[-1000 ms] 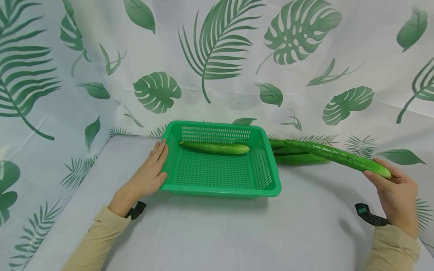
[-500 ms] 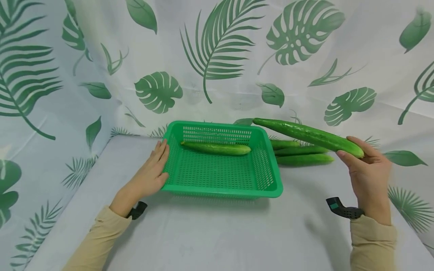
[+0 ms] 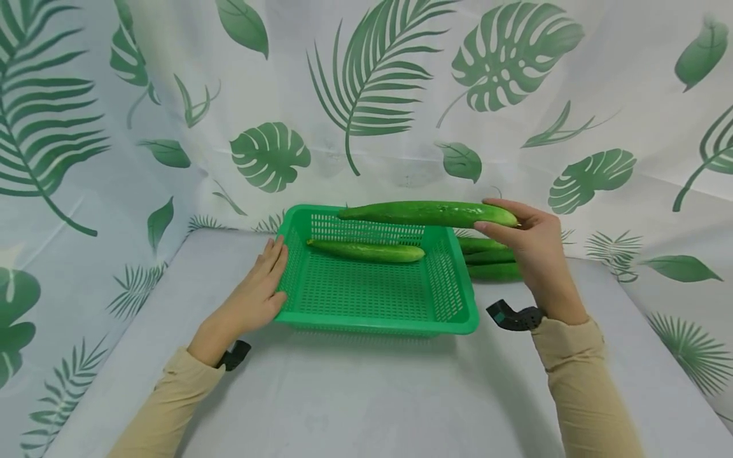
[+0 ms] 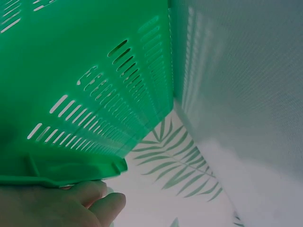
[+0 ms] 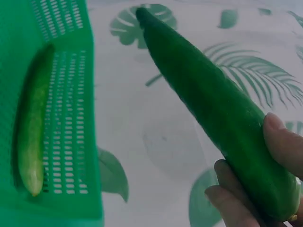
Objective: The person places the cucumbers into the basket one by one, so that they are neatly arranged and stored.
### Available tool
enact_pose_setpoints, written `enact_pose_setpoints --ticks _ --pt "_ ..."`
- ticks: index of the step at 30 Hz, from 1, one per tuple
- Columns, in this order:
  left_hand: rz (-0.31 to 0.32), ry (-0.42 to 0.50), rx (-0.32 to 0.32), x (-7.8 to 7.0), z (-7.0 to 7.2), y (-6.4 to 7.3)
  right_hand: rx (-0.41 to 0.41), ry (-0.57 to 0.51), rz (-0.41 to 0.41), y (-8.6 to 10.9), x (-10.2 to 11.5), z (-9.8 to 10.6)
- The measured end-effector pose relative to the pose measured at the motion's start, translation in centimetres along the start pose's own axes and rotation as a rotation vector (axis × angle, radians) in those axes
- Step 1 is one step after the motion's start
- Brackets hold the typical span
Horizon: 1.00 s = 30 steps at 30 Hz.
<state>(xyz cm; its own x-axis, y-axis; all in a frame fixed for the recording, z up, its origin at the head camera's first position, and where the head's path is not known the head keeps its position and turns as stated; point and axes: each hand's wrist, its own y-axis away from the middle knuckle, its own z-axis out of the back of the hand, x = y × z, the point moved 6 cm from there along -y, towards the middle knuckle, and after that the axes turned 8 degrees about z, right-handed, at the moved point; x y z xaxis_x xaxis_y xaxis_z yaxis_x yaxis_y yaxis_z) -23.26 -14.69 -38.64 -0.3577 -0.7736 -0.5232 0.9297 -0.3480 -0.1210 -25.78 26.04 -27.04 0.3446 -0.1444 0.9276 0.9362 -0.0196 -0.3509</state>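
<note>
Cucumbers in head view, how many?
5: one cucumber in the right hand, another cucumber inside the green basket, and three cucumbers right of the basket, partly hidden. Others could be hidden behind the basket or hand.

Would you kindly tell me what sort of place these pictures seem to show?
It looks like a makeshift, screened-off work corner, though I can't be sure: leaf-print sheeting backs and flanks a white tabletop, where a green basket sits beside loose cucumbers.
</note>
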Motion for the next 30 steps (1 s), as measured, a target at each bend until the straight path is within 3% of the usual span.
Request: enact_pose_setpoints --ticks 7,10,14,22,30 --pt "-0.013 0.006 -0.013 0.0 0.0 0.2 0.175 0.216 -0.008 -2.4 -1.1 -4.6" --pt "-0.011 0.004 -0.015 0.0 0.0 0.3 0.246 0.254 -0.024 -2.9 -2.3 -6.3" --pt "-0.007 -0.004 -0.015 0.1 -0.1 0.3 0.306 0.269 -0.106 -3.0 -4.4 -8.0" --pt "-0.021 -0.001 -0.016 0.1 -0.1 0.2 0.357 0.268 -0.209 -2.5 -7.5 -9.8" --pt "-0.012 -0.002 -0.003 0.1 -0.1 0.1 0.438 0.424 -0.353 -2.2 -9.9 -10.6"
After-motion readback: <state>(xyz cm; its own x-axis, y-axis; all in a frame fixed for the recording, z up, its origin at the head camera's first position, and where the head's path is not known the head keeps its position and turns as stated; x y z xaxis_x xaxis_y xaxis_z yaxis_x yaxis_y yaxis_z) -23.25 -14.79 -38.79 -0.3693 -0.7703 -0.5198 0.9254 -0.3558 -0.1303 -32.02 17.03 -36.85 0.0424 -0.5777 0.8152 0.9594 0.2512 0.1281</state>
